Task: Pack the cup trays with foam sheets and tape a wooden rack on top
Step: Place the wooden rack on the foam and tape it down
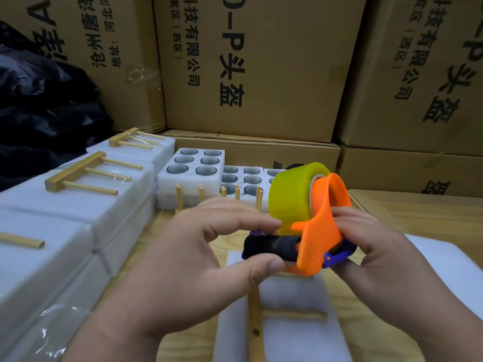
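I hold an orange tape dispenser (317, 231) with a yellowish tape roll (292, 197) above the table. My right hand (371, 254) grips its orange and blue frame from the right. My left hand (209, 246) pinches the black roller end (271, 246) between thumb and fingers. Directly below lies a foam-wrapped pack (287, 322) with a wooden rack (254, 322) on top, its pegs pointing right. Farther back stand open foam cup trays (193, 165) with glass cups in their holes.
Several finished foam packs with taped wooden racks (78, 176) line the left side. Loose racks stand peg-up (222, 197) before the cup trays. Cardboard boxes (261, 61) wall the back; black bags (44, 100) pile at far left. A foam sheet (444, 259) lies at right.
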`<action>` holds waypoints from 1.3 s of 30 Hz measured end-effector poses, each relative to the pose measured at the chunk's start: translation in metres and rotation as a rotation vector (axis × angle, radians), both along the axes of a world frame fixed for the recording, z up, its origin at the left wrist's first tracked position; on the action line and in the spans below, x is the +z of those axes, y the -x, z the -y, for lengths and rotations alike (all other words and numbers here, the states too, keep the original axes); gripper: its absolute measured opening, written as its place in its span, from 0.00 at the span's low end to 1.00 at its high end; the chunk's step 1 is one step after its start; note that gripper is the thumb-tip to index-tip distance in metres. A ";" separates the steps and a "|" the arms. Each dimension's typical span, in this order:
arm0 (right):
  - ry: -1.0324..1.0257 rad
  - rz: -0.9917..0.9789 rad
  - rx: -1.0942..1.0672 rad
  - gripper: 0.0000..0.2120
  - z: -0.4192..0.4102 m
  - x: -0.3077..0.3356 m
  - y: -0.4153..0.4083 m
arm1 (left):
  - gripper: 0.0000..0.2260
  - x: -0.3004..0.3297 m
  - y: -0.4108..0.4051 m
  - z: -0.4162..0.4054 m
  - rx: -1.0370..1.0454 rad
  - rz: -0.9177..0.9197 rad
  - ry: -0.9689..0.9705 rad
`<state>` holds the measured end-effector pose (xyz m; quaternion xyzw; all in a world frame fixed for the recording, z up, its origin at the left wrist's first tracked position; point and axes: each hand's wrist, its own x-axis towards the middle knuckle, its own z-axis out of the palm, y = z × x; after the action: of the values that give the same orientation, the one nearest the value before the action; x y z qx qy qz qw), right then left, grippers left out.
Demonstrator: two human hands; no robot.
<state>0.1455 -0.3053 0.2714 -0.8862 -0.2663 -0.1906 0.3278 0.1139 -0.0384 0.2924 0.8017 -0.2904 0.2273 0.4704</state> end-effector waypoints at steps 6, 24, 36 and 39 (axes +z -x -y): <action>0.044 0.023 -0.024 0.15 -0.001 0.003 0.003 | 0.12 0.002 0.000 0.000 -0.004 0.017 0.001; 0.040 -0.136 0.062 0.21 -0.003 0.011 0.012 | 0.05 0.005 -0.006 0.007 0.122 -0.210 0.362; -0.339 0.088 0.021 0.12 -0.016 0.020 0.021 | 0.07 -0.017 -0.021 0.008 -0.017 -0.719 0.543; -0.349 0.200 -0.050 0.18 -0.014 0.019 0.018 | 0.08 -0.020 -0.021 0.018 -0.047 -0.761 0.576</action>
<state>0.1276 -0.2909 0.2904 -0.7989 -0.2384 -0.3291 0.4434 0.1349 -0.0563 0.2726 0.6581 -0.0404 -0.0219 0.7515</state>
